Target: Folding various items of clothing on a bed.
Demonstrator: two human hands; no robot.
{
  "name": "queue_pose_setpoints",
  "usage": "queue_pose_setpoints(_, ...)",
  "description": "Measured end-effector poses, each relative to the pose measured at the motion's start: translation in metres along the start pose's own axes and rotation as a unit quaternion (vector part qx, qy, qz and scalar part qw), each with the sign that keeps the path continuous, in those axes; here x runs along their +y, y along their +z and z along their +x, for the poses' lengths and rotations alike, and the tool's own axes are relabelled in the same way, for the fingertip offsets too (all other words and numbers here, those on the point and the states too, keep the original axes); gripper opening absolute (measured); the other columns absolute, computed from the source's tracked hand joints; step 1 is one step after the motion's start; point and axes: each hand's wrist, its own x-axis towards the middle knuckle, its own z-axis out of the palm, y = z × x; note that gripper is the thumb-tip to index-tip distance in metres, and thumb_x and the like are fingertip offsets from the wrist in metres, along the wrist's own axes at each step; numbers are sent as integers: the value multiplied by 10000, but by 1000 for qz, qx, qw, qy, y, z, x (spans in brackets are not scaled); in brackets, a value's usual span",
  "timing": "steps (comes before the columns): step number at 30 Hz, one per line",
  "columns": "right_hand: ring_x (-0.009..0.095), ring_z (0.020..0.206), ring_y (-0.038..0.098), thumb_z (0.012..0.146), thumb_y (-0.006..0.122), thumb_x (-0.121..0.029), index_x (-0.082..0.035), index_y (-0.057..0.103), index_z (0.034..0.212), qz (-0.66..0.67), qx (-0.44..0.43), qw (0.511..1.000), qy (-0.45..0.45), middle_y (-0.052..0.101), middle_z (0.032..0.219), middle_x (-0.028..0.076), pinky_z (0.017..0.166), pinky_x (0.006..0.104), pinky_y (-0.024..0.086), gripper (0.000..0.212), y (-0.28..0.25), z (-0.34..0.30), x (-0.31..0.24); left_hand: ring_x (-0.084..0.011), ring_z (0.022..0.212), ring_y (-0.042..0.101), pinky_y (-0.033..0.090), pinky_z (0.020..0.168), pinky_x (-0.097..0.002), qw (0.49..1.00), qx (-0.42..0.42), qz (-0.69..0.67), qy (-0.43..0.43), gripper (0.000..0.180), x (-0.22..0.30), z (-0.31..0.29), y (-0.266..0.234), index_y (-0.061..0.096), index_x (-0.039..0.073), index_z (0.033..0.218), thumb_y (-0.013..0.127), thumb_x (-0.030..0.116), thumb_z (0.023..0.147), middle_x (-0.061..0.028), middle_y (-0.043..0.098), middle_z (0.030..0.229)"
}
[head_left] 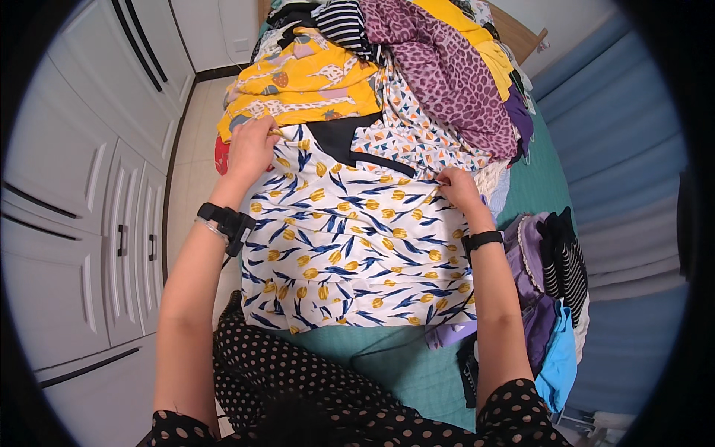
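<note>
A white garment (357,246) printed with yellow tulips and dark blue leaves is spread out in front of me, its lower edge towards my body. My left hand (253,149) has its fingers closed on the upper left corner, beside the yellow printed cloth. At the upper right edge, my right hand (459,189) pinches the same garment between thumb and fingers. The fabric lies mostly flat with a few wrinkles. Just beyond it are a yellow garment with giraffes and strawberries (305,82) and a white one with coloured triangles (417,119).
A heap with a purple leopard-print cloth (447,74) and a striped piece (344,31) covers the far end of the green bed (547,175). Stacked clothes (547,320) lie on the right. White cabinets (82,171) stand left, blue curtains (618,149) right.
</note>
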Motion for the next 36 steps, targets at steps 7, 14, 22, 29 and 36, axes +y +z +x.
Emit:
queue_pose_setpoints(7, 328, 814, 595, 707, 591, -69, -79, 677, 817, -59, 128, 988, -62, 629, 855, 122, 722, 438, 452, 140, -42, 7, -28, -348, 816, 577, 440, 719, -453, 999, 40, -23, 10, 125, 2, 3, -27, 592, 63, 891, 637, 119, 789, -145, 616, 814)
queue_pose_setpoints(14, 317, 744, 642, 730, 654, -111, -67, 711, 841, -77, 103, 989, -67, 668, 798, 140, 703, 380, 494, 133, -64, -18, -26, -354, 755, 613, 473, 644, -400, 996, -41, -43, 66, 151, 22, 0, -62, 581, 29, 894, 660, 96, 784, -162, 636, 789)
queue_pose_setpoints(22, 295, 746, 594, 705, 672, -6, -74, 720, 859, -13, 168, 983, -74, 625, 778, 112, 666, 361, 465, 175, -74, -103, -51, -320, 779, 575, 476, 679, -371, 984, -67, -93, 136, 138, 52, -89, -112, 598, 39, 840, 663, 62, 720, -125, 582, 810)
queue_pose_setpoints(29, 235, 754, 553, 646, 671, 66, -86, 727, 849, 94, 98, 990, 45, 558, 766, 85, 664, 313, 438, 260, -25, -217, -36, -306, 778, 593, 487, 669, -364, 932, -308, -175, 79, 100, 70, -246, -84, 590, 35, 791, 634, -11, 713, -107, 579, 805)
queue_pose_setpoints(36, 244, 783, 561, 633, 632, 92, -76, 725, 834, 69, 147, 985, 66, 578, 787, 81, 693, 313, 446, 278, -37, -244, -52, -270, 760, 588, 480, 663, -328, 938, -261, -209, 88, 81, 98, -258, -79, 611, 45, 799, 653, 14, 736, -87, 563, 777)
